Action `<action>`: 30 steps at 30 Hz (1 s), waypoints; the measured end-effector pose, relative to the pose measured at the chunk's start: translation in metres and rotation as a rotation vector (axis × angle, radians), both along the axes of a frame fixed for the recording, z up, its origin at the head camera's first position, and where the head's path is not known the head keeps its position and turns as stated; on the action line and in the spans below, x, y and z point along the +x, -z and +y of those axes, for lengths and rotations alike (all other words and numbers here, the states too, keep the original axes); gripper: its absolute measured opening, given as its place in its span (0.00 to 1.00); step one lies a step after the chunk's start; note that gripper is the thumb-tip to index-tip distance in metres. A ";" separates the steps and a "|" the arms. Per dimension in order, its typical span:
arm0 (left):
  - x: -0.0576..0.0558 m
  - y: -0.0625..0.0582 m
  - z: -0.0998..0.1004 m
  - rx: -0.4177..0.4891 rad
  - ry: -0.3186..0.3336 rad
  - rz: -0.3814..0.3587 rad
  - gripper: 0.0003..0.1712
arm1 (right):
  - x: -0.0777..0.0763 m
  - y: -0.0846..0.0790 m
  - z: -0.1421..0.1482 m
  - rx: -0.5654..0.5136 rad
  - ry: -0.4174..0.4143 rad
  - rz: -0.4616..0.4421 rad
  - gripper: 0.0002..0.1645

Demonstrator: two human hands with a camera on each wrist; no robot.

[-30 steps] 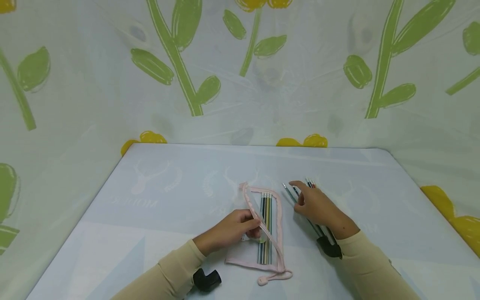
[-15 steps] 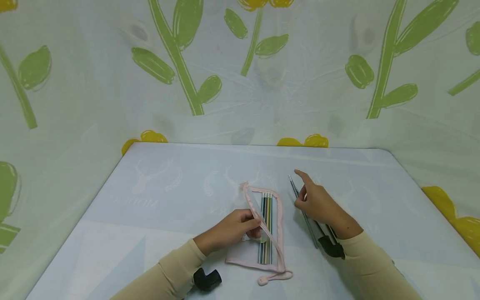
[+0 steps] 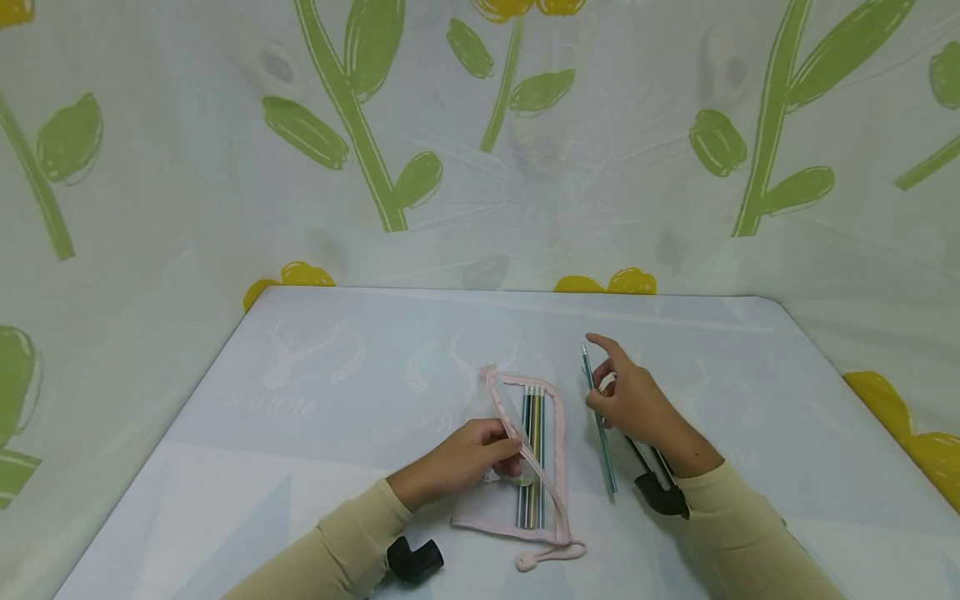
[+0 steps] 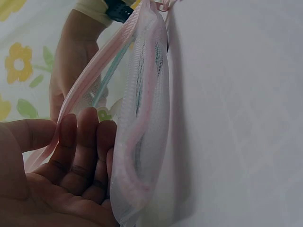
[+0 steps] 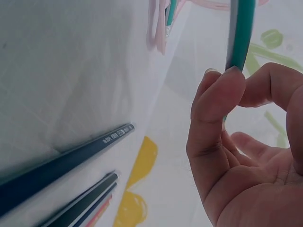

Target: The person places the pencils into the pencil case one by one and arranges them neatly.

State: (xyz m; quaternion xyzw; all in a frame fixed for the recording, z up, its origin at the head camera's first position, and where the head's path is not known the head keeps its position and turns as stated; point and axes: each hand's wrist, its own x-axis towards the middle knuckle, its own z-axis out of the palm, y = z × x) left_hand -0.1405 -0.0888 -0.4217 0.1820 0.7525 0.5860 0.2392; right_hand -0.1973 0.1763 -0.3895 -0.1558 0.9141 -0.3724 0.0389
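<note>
Right grip [image 3: 633, 402] pinches teal pencil [image 3: 604, 450], apparently lifted. Below it, loose dark pencils [image 5: 66, 158] on desk [image 3: 337, 500]. Left of it, left grip [image 3: 480, 454] pinches raised pink edge of mesh pouch [image 3: 560, 425]; pencils inside [image 3: 537, 417] lie just beyond left fingertips. Step in hand seems pencil loading; next move likely calls for bringing teal pencil leftward, aligned with pouch mouth, edge held up.

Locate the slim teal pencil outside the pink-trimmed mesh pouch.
Head view: the pencil is pinched in the right hand, right of the pouch.
</note>
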 end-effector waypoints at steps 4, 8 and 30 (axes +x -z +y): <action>0.000 0.001 0.000 0.005 0.001 0.003 0.18 | 0.000 0.001 0.000 -0.022 0.004 -0.028 0.48; 0.000 0.002 0.000 0.014 0.006 0.010 0.17 | 0.000 0.002 -0.001 -0.051 0.008 -0.051 0.48; 0.000 0.001 0.000 0.013 0.001 0.000 0.18 | -0.001 0.005 -0.006 -0.201 0.034 -0.161 0.50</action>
